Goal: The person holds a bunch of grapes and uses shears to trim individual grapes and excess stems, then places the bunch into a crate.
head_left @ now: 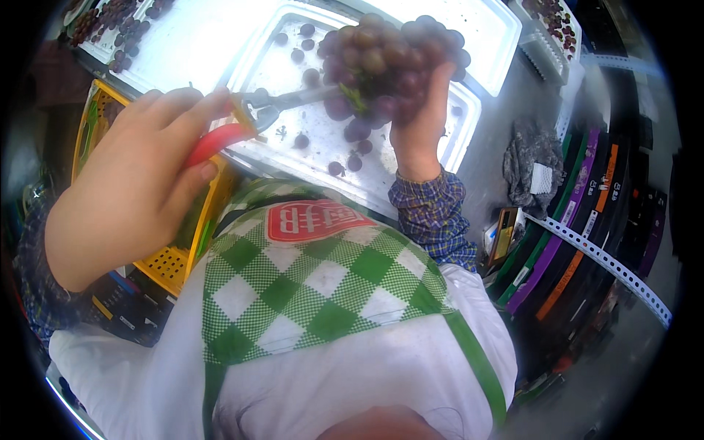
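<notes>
My left hand is closed around the red handles of a pair of scissors. Their metal blades point right, with the tips against the underside of a bunch of dark purple grapes. Gripping that bunch from its right side is my right hand, raised over a white foam tray. A bit of green stem shows among the grapes near the blade tips. Several loose grapes lie scattered in the tray. Whether the blades are around a stem I cannot tell.
A yellow plastic crate stands at the left beside the tray. More grapes lie on white foam at the far left. At the right are a crumpled grey plastic bag, a stack of dark boxes and a perforated metal strip.
</notes>
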A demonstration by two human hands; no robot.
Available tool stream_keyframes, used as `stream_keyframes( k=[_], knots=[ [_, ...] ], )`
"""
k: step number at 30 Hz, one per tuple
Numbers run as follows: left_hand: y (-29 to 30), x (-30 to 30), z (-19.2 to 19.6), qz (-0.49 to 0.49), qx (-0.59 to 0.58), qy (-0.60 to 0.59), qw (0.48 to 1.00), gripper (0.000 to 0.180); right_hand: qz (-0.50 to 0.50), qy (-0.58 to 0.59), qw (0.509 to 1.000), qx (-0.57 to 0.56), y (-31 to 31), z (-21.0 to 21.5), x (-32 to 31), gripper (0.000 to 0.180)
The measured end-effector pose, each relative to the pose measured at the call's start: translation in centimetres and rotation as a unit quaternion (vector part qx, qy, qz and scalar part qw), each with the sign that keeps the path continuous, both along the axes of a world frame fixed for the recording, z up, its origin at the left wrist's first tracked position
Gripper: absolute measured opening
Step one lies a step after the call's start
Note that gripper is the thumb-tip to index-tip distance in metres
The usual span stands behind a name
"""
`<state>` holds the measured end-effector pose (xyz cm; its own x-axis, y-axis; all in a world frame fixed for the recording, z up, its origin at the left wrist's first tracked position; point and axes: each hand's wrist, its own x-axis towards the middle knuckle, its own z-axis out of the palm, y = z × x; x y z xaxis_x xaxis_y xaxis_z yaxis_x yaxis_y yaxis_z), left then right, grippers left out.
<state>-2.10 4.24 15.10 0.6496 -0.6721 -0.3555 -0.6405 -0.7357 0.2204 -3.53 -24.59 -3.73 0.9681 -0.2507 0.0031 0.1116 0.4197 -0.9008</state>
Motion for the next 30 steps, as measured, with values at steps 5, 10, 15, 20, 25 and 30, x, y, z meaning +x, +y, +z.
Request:
stream_keyframes(
  k=[5, 10, 15, 20, 25, 30],
  knots=[
    [-0.33, 0.23, 0.0, 0.002, -0.007, 0.018, 1.0, 0.058, 0.013, -0.027, 0.999, -0.011, 0.25, 0.13, 0.0, 0.064],
    [-0.3, 0.2, 0.37, 0.016, -0.023, 0.026, 0.999, 0.056, 0.009, -0.001, 1.0, -0.002, 0.17, 0.14, 0.01, 0.065],
    [-0.25, 0.21, 0.61, 0.029, -0.037, 0.029, 0.998, 0.054, 0.004, 0.014, 1.0, 0.002, 0.21, 0.15, -0.02, 0.067],
    [-0.34, 0.47, 0.45, 0.037, -0.029, 0.054, 0.997, 0.053, 0.015, 0.006, 1.0, 0.001, 0.35, 0.25, -0.02, 0.065],
    [-0.38, 0.55, 0.62, 0.033, -0.037, 0.056, 0.997, 0.052, 0.016, -0.01, 1.0, -0.005, 0.43, 0.28, -0.01, 0.063],
    [-0.82, 0.95, 0.49, 0.02, -0.076, 0.066, 0.995, 0.047, 0.015, -0.004, 1.0, -0.015, 0.51, 0.21, 0.08, 0.062]
  ],
)
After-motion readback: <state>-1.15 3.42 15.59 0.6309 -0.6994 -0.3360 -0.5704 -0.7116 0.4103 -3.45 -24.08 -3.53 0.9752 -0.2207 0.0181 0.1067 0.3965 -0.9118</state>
